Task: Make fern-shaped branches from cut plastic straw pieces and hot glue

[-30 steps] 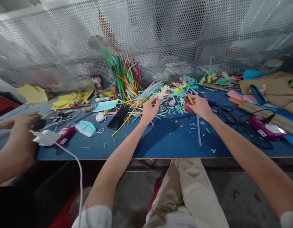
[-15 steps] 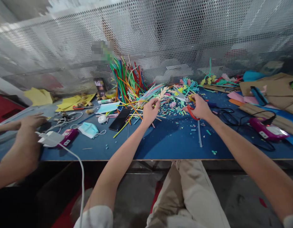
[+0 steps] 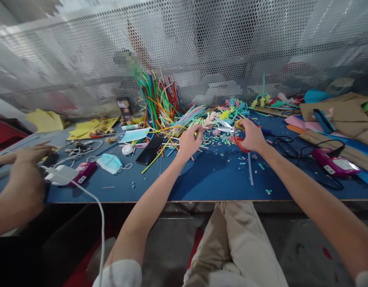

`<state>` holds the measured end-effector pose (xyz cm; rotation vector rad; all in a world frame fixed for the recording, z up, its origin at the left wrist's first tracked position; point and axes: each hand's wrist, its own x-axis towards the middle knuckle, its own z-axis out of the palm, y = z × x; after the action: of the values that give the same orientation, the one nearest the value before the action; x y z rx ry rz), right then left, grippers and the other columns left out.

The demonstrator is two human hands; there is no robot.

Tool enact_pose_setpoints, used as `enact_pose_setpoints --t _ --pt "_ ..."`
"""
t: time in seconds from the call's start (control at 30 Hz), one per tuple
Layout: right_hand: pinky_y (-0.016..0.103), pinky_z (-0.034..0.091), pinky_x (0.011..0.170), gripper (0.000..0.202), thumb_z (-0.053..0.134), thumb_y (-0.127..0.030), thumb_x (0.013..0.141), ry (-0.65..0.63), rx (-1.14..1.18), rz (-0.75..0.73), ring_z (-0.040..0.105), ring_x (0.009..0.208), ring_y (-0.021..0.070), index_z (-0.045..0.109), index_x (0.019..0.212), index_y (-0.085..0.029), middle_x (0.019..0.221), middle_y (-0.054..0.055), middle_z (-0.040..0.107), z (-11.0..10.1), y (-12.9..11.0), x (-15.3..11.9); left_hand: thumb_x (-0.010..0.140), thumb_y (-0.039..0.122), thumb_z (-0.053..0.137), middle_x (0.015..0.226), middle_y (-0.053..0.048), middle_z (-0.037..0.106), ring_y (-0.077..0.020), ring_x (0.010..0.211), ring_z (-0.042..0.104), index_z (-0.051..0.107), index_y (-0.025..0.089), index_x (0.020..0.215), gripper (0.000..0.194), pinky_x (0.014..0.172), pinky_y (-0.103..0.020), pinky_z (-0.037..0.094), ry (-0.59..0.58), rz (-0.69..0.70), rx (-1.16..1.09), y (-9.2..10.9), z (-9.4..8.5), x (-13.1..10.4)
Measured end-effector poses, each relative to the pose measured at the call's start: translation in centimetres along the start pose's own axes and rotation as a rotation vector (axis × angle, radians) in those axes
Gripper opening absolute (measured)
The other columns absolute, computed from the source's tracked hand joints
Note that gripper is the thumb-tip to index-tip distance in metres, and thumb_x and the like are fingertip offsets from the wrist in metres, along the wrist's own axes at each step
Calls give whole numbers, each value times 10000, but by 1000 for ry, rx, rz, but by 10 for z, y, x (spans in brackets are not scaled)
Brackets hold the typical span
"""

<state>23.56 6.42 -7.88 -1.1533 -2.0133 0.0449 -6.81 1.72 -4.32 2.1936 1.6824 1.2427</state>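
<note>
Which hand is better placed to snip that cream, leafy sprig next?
The right hand, probably: it holds red-handled metal scissors, blades open toward the cream leafy fuzzy sprig, which the left hand seems to pinch.

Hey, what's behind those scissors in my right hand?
Behind the scissors are a yellow piece and a pile of teal and pink pieces. Your right hand covers whatever lies directly behind it.
</note>
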Motion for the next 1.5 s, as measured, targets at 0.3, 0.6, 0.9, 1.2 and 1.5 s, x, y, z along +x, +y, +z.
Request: enact_pose_setpoints --t 0.3,0.6,0.9,1.2,1.5 --pt "528 570 986 671 726 -827 820 10 -90 -39 648 1206 419 585 1136 -252 1181 191 698 1 0 3 1094 321 566 652 -14 640 -212 663 640 783 254 1097 228 631 -315 332 -17 35 74 9 -2 -4" --pt "469 577 873 686 712 -881 817 111 -120 -9 703 1126 388 592 1086 -261 1172 174 731 0 -2 1 1077 309 556 745 -18 713 -189 656 621 796 235 1023 257 612 -308 386 -47 30 -39 13 -2 -6" --pt "512 581 932 709 736 -901 765 120 -114 -3 689 1188 415 615 1058 -267 1171 187 745 -7 -2 0 1080 389 526 700 4 648 -158 557 515 790 237 1042 307 579 -306 377 -55 25 -172 8 0 -5" --pt "473 583 911 644 744 -857 793 147 -137 -42 722 1119 384 629 1004 -259 1124 184 771 -3 0 1 1079 371 555 718 -9 650 -157 582 520 798 219 1030 291 582 -305 359 -73 53 -161 5 3 -5" --pt "343 477 674 391 729 -611 842 222 -219 -135 750 919 269 670 934 -236 1009 107 802 4 8 0 1089 360 561 649 10 571 -140 521 445 792 216 1023 280 560 -312 291 -88 70 -159 8 2 -7"
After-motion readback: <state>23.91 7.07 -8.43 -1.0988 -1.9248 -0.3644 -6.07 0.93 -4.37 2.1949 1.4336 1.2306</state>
